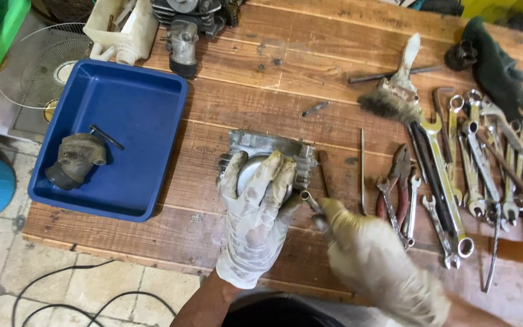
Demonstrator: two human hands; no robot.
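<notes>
My left hand [255, 209], in a dirty pale glove, lies spread over the top of a grey metal engine block [266, 158] that sits on the wooden tabletop [273, 79]. My fingers drape across the block's round opening and curl down over its near edge, holding it steady. The block stands near the middle of the tabletop, just right of the blue tray [129, 109].

My right hand [370, 257], gloved the same way, is closed around a small metal tube tool [311, 203]. Its open end points up and to the left and sits right by the fingertips of my left hand, at the near right corner of the block. I cannot tell whether the tool touches the block.

In the blue tray lie a grimy rubber elbow piece [77, 158] and a thin black rod [106, 137], the rod resting against the elbow. Beyond the tray stand a white plastic container [119, 30] and a dark engine part [184, 42].

To my right the tabletop carries a row of wrenches [455, 175], red-handled pliers [394, 181], and a worn paintbrush [398, 85] with a pale handle. A thin metal rod [362, 169] lies between the block and the pliers. A dark green cloth [497, 66] lies at the far right corner.
</notes>
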